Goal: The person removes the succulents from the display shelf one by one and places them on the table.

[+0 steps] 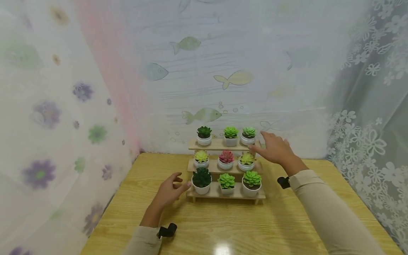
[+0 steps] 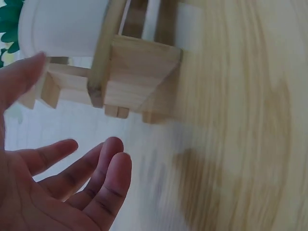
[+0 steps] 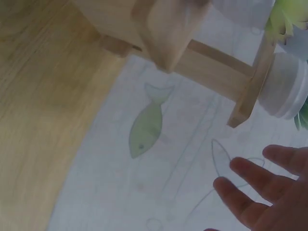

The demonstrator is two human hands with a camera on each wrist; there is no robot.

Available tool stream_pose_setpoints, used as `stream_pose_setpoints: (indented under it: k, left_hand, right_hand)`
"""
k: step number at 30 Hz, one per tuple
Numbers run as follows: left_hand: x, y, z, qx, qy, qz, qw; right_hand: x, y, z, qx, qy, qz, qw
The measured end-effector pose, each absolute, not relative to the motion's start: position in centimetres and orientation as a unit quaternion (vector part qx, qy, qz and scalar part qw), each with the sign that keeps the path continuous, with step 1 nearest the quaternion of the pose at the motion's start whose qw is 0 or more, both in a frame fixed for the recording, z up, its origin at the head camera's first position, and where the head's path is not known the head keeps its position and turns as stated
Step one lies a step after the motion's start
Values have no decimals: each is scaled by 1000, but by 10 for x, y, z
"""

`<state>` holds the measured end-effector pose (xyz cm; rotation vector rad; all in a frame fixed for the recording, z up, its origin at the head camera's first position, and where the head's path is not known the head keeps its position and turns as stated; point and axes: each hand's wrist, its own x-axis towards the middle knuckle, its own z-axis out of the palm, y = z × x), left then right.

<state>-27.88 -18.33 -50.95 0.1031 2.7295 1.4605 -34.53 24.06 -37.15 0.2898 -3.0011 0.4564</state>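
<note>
A three-tier wooden stand (image 1: pixel 229 195) holds several small potted succulents on the table. My left hand (image 1: pixel 168 191) is at the stand's left side, its thumb close to the dark green succulent (image 1: pixel 202 179) on the lowest tier; the left wrist view shows its fingers spread and loosely bent with nothing in them. At the top right my right hand (image 1: pixel 275 148) hovers beside the pale green succulent (image 1: pixel 249 134), thumb near the tier's end. In the right wrist view its fingers (image 3: pixel 262 180) are extended, apart from the white pot (image 3: pixel 284 86). Whether either thumb touches anything I cannot tell.
The red succulent (image 1: pixel 226 159) is in the middle tier's centre. The wooden table (image 1: pixel 197 226) extends around the stand. Behind it hangs a fish-patterned curtain (image 1: pixel 204 88), with flowered curtains at the left (image 1: pixel 63 141) and right (image 1: pixel 369 141).
</note>
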Motion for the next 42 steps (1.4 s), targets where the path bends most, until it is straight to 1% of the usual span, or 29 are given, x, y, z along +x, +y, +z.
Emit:
stream_pose_setpoints:
  k: [9, 20, 23, 32, 37, 42]
  left_hand:
    - [-265, -178, -515, 26, 815, 579, 27]
    - [-255, -178, -524, 8, 790, 613, 2]
    - [-255, -177, -526, 8, 792, 611, -1]
    - [-265, -172, -532, 6, 743, 667, 51]
    - [-267, -175, -533, 7, 729, 683, 51]
    - [-269, -177, -535, 11, 720, 691, 54]
  right_hand:
    - [-350, 232, -375, 113, -959, 252, 58]
    - [-354, 221, -381, 79, -941, 326, 34]
    - [-354, 222, -381, 76, -938, 336, 36]
    - [-360, 222, -376, 71, -936, 337, 73]
    - [-362, 217, -375, 69, -939, 325, 86]
    - [-359, 216, -374, 67, -938, 330, 86]
